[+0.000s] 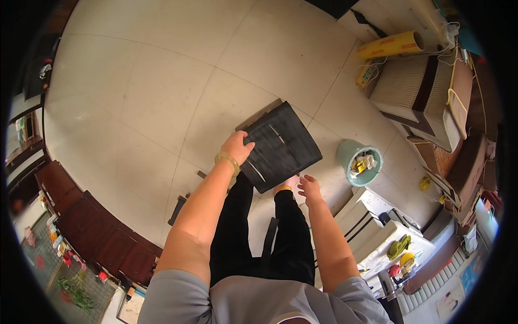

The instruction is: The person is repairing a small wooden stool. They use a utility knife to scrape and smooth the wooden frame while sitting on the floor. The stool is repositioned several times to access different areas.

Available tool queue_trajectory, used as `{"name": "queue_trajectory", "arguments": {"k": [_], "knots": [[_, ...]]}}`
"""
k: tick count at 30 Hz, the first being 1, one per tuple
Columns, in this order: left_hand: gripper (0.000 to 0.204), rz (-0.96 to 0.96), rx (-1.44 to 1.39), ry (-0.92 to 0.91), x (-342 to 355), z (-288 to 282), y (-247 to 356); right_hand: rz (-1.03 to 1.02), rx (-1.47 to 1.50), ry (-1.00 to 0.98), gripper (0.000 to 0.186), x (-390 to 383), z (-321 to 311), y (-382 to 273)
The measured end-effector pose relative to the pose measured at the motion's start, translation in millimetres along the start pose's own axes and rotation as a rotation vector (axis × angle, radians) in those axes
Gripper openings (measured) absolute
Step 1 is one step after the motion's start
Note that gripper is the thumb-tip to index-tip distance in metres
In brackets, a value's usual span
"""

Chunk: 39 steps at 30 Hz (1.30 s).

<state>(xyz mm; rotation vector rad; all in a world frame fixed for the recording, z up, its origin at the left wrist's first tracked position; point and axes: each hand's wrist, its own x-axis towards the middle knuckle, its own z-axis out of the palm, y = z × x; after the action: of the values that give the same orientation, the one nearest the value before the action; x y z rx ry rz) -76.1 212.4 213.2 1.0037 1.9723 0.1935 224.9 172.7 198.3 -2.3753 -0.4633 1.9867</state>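
Note:
A black, flat, roughly rectangular thing (286, 148) with two pale narrow strips on its face is tilted in front of my legs. Its exact kind I cannot tell. My left hand (237, 146), with a pale bangle at the wrist, grips its left edge, thumb on the upper face and fingers mostly hidden beneath. Just off its lower right corner is my right hand (309, 189), fingers apart and nothing in them. Behind the black thing's far left side a grey-brown edge (259, 115) shows; whether it belongs to it is unclear.
To the right stands a pale green bin (345, 156) with rubbish inside. Beyond it are a ribbed beige box-like piece (399, 86) and a yellow tube (391, 45). A cluttered white cabinet (372, 216) is near my right arm; dark brown wooden furniture (102, 232) lines the left.

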Motion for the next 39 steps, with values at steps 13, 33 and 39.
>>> {"name": "queue_trajectory", "arguments": {"k": [13,33,39], "knots": [[0.071,-0.04,0.243,-0.315,60,16,-23,0.05,0.247,0.067,0.033,82,35,22],[0.061,-0.078,0.05,-0.442,57,47,-30,-0.19,0.568,-0.033,0.029,72,48,16],[0.063,0.059,0.085,-0.499,2,47,-3,-0.26,0.328,0.142,0.025,23,74,-31]]}}
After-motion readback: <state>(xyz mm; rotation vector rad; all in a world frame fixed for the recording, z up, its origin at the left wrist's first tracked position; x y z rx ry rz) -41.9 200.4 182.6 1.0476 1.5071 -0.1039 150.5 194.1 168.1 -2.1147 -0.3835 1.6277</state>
